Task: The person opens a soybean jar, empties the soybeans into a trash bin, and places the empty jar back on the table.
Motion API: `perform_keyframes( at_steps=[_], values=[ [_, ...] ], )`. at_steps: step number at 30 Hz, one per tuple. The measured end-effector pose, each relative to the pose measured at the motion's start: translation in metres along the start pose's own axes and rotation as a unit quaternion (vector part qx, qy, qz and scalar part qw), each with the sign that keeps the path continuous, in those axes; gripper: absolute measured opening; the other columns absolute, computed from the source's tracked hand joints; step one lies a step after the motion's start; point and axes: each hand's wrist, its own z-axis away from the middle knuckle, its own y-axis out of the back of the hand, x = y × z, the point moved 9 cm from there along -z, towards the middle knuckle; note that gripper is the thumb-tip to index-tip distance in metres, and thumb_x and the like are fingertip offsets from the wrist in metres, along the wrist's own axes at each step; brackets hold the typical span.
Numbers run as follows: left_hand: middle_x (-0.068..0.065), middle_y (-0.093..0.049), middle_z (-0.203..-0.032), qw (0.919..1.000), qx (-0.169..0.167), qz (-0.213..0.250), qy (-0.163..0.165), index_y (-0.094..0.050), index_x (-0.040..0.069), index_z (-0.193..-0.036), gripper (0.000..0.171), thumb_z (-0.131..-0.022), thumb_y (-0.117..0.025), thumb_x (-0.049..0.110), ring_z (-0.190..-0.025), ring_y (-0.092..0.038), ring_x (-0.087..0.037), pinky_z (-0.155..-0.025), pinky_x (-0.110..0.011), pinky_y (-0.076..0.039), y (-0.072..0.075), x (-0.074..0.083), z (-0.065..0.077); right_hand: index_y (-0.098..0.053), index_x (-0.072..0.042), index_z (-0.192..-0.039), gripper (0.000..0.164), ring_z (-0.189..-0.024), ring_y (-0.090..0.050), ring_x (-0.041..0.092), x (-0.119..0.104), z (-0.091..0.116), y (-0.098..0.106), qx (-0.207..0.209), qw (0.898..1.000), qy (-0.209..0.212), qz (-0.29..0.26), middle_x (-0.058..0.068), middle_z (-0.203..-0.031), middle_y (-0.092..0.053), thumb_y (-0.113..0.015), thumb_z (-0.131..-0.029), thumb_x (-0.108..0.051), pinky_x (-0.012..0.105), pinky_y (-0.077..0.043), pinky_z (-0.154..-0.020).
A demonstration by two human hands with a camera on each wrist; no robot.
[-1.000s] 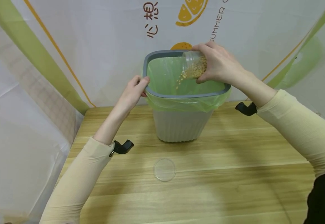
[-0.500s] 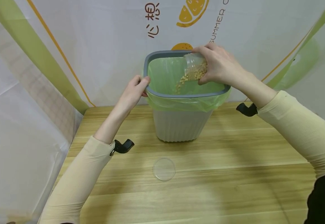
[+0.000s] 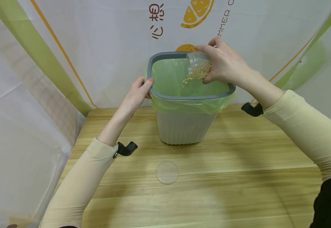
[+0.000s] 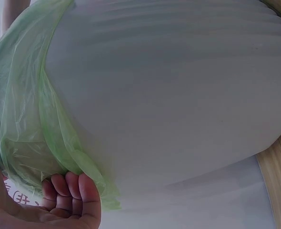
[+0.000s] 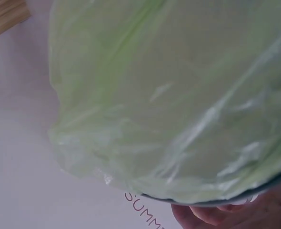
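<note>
A grey trash can (image 3: pixel 185 126) with a blue-grey rim stands upright at the back of the table, lined with a green plastic bag (image 3: pixel 168 76) folded over its edge. At the rim's left side, my left hand (image 3: pixel 137 93) grips the edge, thumb on top; the left wrist view shows its fingers (image 4: pixel 74 191) curled below the bag's fold. Over the opening my right hand (image 3: pixel 225 63) holds a clear plastic jar (image 3: pixel 195 61) tipped on its side, mouth to the left. Yellow beans (image 3: pixel 202 71) lie along the jar's lower wall and spill from its mouth into the bag.
A clear round lid (image 3: pixel 167 172) lies flat on the wooden table (image 3: pixel 211 196) in front of the can. A white printed curtain (image 3: pixel 111 38) hangs right behind the can, with more sheeting on the left and right.
Beans keep falling from the jar, and fewer are in it now. My right hand shifts slightly and its fingers move on the jar. My left hand stays on the rim.
</note>
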Motion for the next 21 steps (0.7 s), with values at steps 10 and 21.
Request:
perform_keyframes(
  at_steps=[10, 21],
  values=[
    [-0.002, -0.054, -0.098, 1.0000, -0.006, 0.003, -0.001, -0.047, 0.011, -0.096, 0.036, -0.106, -0.043, 0.045, -0.097, -0.060, -0.022, -0.101, -0.042, -0.051, -0.0013, 0.0008, 0.0007, -0.038, -0.018, -0.158, 0.104, -0.121, -0.052, 0.042, -0.0020, -0.0034, 0.0028, -0.005, 1.000, -0.009, 0.006, 0.023, -0.153, -0.037, -0.092, -0.068, -0.013, 0.061, -0.050, -0.097],
    [-0.002, -0.053, -0.098, 1.0000, -0.005, -0.002, -0.001, -0.047, 0.011, -0.096, 0.036, -0.106, -0.042, 0.045, -0.097, -0.060, -0.022, -0.100, -0.039, -0.050, 0.0002, 0.0002, 0.0007, -0.039, -0.016, -0.156, 0.102, -0.118, -0.053, 0.043, -0.0083, -0.0061, 0.0048, 0.011, 1.000, 0.013, 0.020, 0.022, -0.151, -0.042, -0.091, -0.068, -0.011, 0.062, -0.050, -0.096]
  ],
)
